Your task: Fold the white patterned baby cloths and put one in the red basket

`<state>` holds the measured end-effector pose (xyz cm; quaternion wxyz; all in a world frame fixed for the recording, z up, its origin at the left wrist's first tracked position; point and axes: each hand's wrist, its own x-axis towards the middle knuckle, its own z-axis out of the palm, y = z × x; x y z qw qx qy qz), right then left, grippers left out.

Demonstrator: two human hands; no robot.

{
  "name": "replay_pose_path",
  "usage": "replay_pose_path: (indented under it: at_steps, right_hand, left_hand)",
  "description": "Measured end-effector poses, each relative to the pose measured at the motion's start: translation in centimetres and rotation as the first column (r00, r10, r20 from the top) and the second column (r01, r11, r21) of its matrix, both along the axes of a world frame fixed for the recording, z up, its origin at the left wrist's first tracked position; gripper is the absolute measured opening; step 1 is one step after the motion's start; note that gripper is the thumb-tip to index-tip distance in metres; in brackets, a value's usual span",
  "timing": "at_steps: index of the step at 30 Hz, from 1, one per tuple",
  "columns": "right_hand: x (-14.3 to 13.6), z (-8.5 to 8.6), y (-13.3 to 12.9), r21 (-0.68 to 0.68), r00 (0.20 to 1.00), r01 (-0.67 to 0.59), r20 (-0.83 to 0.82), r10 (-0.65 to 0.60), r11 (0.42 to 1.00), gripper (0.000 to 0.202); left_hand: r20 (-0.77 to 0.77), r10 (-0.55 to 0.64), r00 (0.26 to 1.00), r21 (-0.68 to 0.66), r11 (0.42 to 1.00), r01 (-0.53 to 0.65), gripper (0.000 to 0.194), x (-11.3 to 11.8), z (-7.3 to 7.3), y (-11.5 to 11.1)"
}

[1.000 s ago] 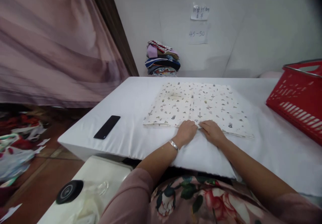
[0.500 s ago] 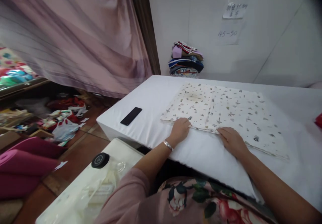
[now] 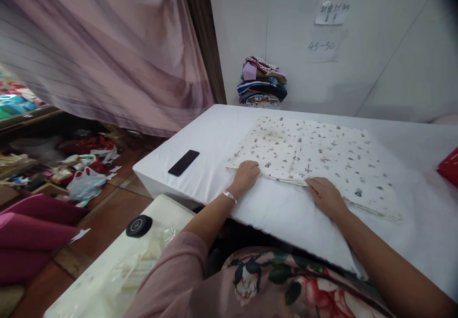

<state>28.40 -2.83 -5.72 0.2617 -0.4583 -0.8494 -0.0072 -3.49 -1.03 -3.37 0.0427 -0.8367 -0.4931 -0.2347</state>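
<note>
A folded white cloth (image 3: pixel 322 158) with small grey and brown prints lies flat on a white-covered table (image 3: pixel 211 132). A faint yellowish patch shows near its far left part. At the near edge, toward the left corner, my left hand (image 3: pixel 244 177) has its fingers closed on the cloth's border; the thumb is mostly hidden. My right hand (image 3: pixel 327 195) grips the same edge farther right, fingers bent over the layers. Several layers show along that near edge between the hands.
A black phone (image 3: pixel 183 163) lies left on the table. A low white surface (image 3: pixel 107 256) holds a round black object (image 3: pixel 139 225) and clear plastic. Stacked fabrics (image 3: pixel 263 82) stand by the wall. A red object (image 3: pixel 449 168) sits far right; pink rolls (image 3: pixel 36 230) lie on the floor.
My left hand has slid a little left along the cloth's near edge. My right hand stays at nearly the same spot. The view has turned slightly right, showing more of the red object.
</note>
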Motion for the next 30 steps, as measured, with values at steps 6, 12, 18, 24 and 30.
replay_pose_path:
  at_steps: [6,12,18,24,30]
  right_hand:
    - [-0.1,0.1,0.0,0.025,1.000,0.005,-0.013,-0.004,1.000,0.031]
    - [0.1,-0.1,0.2,0.043,1.000,-0.003,-0.008,0.003,0.999,0.030]
    - [0.1,-0.2,0.1,0.004,1.000,0.006,-0.011,-0.006,1.000,0.030]
    - [0.1,-0.1,0.1,-0.011,1.000,0.005,-0.008,-0.005,1.000,0.031]
    - [0.0,-0.1,0.1,0.000,1.000,0.010,-0.007,-0.010,1.000,0.031]
  left_hand:
    - [0.016,-0.017,1.000,-0.007,1.000,0.017,0.012,-0.3,-0.1,0.4]
    - [-0.016,-0.007,1.000,-0.040,0.999,0.006,0.013,-0.9,0.1,1.1]
    - [-0.039,0.038,0.999,-0.068,0.997,-0.041,0.021,-1.4,0.2,1.6]
    - [0.105,0.126,0.986,-0.102,0.988,-0.115,0.017,-0.9,0.2,1.5]
    - [0.159,-0.009,0.987,-0.046,0.999,0.016,0.026,-0.7,0.0,1.3]
